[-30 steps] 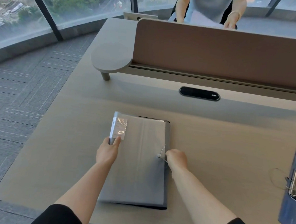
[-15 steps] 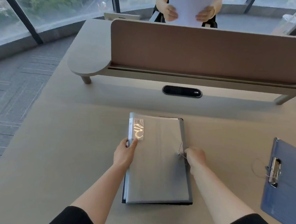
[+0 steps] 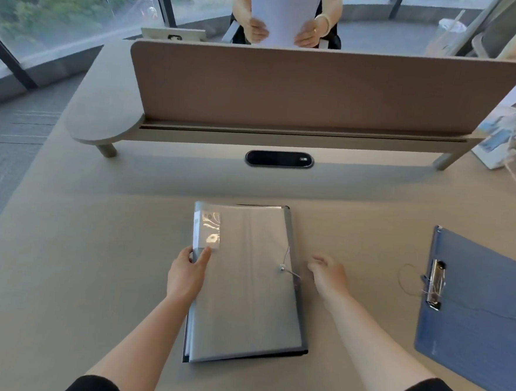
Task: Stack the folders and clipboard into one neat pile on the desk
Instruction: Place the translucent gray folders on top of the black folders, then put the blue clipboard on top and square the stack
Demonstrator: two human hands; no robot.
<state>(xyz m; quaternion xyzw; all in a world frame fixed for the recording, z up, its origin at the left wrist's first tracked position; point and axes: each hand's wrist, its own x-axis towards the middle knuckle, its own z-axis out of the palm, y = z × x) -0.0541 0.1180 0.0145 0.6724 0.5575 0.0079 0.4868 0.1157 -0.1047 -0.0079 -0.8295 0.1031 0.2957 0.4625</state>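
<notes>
A grey translucent folder with a string clasp lies on top of a darker folder whose edge shows along its right and bottom sides, in the middle of the desk. My left hand grips the top folder's left edge, thumb on the cover near a shiny label. My right hand hovers just right of the pile, fingers loosely curled and holding nothing. A blue clipboard with a metal clip lies flat at the right, apart from the pile.
A brown divider panel on a raised shelf runs across the back, with a black cable port below it. Cables and white packets lie at the far right. A person holding paper sits beyond the divider. The desk's left edge drops to carpet.
My right hand has let go of the folder's right edge and moved slightly right. The view has shifted so the pile sits more central and more of the clipboard shows.
</notes>
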